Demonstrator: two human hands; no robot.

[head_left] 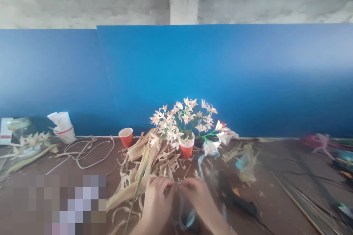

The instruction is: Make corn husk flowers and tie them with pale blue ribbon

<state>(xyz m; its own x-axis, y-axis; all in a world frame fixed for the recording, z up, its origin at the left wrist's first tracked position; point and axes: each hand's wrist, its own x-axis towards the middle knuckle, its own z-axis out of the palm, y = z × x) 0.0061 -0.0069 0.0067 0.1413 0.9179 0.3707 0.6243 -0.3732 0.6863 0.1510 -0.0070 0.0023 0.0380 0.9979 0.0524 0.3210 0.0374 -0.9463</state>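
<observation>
My left hand [158,196] and my right hand [197,196] meet fingertip to fingertip low in the middle, both pinched closed. A small pale bluish bit shows between the fingertips. It looks like part of the pale blue ribbon [190,219] that loops below them; the exact grip is blurred. Dried corn husks [154,150] lie in a heap beyond and left of my hands. Behind my hands, white husk flowers [176,117] on green stems stand in a red paper cup [186,150]. A black glue gun [238,202] lies right of my right hand.
Another red paper cup [126,138] stands left of the flowers. Farther left are a white cable [91,167], white cups [65,134] and a glass jar [23,130]. Thin sticks [300,205] lie at right, near a plastic bag [246,165]. A blue panel [176,66] backs the table.
</observation>
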